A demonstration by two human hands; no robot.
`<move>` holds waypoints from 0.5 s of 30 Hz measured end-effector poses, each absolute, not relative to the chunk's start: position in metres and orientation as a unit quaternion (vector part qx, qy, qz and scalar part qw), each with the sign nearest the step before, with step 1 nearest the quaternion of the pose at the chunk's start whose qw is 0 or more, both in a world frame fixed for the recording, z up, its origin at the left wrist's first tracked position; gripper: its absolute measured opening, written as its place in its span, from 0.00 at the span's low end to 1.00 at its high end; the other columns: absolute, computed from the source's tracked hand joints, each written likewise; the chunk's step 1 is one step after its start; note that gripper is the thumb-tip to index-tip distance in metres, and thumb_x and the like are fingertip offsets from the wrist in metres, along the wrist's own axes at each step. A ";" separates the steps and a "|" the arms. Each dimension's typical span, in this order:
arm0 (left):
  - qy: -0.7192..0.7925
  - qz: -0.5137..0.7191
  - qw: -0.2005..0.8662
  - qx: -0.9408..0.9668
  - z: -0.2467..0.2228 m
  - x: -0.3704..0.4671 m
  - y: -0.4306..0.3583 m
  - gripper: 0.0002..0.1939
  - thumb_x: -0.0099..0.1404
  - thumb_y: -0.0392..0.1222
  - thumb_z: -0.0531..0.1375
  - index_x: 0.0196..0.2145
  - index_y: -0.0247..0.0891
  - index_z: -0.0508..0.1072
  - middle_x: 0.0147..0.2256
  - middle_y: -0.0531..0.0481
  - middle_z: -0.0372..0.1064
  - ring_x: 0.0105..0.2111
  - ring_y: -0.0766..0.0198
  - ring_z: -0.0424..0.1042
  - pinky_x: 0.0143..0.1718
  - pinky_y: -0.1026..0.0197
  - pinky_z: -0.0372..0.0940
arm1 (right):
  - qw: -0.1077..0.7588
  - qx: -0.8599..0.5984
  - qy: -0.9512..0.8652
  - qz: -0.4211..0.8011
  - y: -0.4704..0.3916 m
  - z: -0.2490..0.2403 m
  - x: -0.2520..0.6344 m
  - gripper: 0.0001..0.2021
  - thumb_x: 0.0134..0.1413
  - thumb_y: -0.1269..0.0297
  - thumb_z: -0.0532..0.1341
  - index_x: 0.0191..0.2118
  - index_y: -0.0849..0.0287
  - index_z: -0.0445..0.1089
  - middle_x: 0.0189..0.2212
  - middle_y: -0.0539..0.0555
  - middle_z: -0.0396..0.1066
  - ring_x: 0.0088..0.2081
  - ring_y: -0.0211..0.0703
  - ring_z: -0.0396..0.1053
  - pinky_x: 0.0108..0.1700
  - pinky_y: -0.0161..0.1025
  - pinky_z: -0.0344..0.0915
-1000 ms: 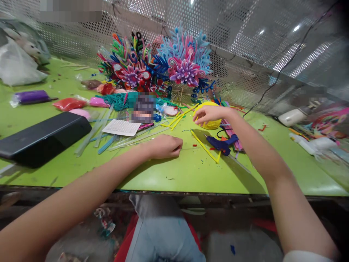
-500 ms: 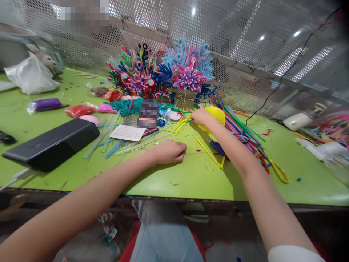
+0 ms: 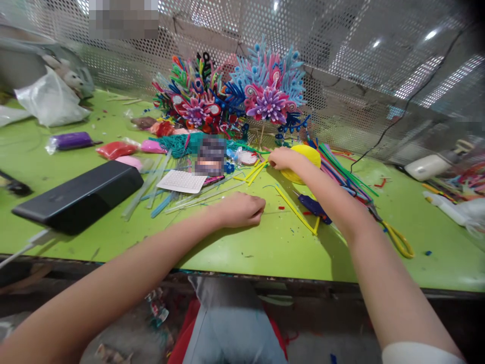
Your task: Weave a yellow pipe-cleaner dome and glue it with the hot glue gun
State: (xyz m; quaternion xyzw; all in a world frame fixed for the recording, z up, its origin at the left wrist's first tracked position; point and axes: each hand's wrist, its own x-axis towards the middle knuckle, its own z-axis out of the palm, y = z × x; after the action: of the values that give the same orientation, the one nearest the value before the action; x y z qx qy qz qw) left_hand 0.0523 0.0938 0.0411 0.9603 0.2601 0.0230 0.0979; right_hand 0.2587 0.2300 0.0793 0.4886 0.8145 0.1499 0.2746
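My left hand (image 3: 244,209) rests on the green table, its fingers curled closed. A thin line like a wire lies just right of its knuckles; whether the hand holds it is hidden. My right hand (image 3: 285,158) reaches farther out, fingers bent down at the ends of short yellow pipe cleaner pieces (image 3: 254,173). What is between its fingertips does not show. Beside that wrist is a round yellow object (image 3: 308,155), partly covered by the forearm. A bent yellow pipe cleaner (image 3: 297,211) lies between the hands, near a dark blue glue gun (image 3: 313,207).
Two pipe cleaner flower arrangements (image 3: 271,103) stand at the back before a perforated metal screen. A black power bank (image 3: 79,194), a white sheet of beads (image 3: 182,181) and clear glue sticks (image 3: 146,189) lie left. Yellow-handled scissors (image 3: 397,240) and bundled pipe cleaners (image 3: 346,169) lie right.
The view has shifted, so the table things sit slightly farther right in the picture. My right hand's raised finger has come down, and the hand stays by the yellow pieces. My left hand remains closed.
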 end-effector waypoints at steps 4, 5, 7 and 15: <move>0.263 0.019 0.095 0.960 0.043 0.053 0.093 0.12 0.66 0.39 0.50 0.37 0.36 0.72 0.37 0.43 0.76 0.33 0.58 0.73 0.31 0.58 0.58 | 0.282 0.494 0.810 0.143 0.232 0.080 0.254 0.14 0.51 0.73 0.62 0.44 0.61 0.79 0.41 0.63 0.78 0.46 0.53 0.75 0.46 0.40 0.66; 0.261 0.021 0.096 0.960 0.042 0.053 0.093 0.12 0.66 0.39 0.50 0.37 0.36 0.72 0.38 0.43 0.76 0.33 0.58 0.73 0.31 0.58 0.58 | 0.284 0.496 0.808 0.142 0.233 0.080 0.253 0.14 0.50 0.73 0.63 0.44 0.61 0.79 0.41 0.63 0.78 0.46 0.53 0.75 0.46 0.40 0.66; 0.261 0.024 0.096 0.960 0.041 0.053 0.094 0.11 0.66 0.39 0.50 0.38 0.36 0.72 0.39 0.43 0.76 0.34 0.57 0.73 0.31 0.58 0.58 | 0.286 0.502 0.804 0.139 0.235 0.081 0.251 0.14 0.50 0.72 0.63 0.44 0.61 0.79 0.41 0.62 0.78 0.45 0.52 0.75 0.45 0.40 0.66; 0.269 0.015 0.079 0.960 0.039 0.053 0.093 0.13 0.67 0.40 0.49 0.40 0.36 0.72 0.41 0.44 0.77 0.36 0.57 0.74 0.30 0.58 0.56 | 0.262 0.522 0.800 0.137 0.236 0.077 0.250 0.15 0.50 0.69 0.63 0.45 0.63 0.78 0.42 0.65 0.77 0.46 0.54 0.74 0.45 0.41 0.67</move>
State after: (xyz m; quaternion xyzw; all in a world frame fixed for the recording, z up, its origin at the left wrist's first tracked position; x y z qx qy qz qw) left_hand 0.0532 0.0934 0.0394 0.9599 0.2686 0.0147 0.0793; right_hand 0.2505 0.2364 0.0766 0.5222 0.8000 0.1371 0.2616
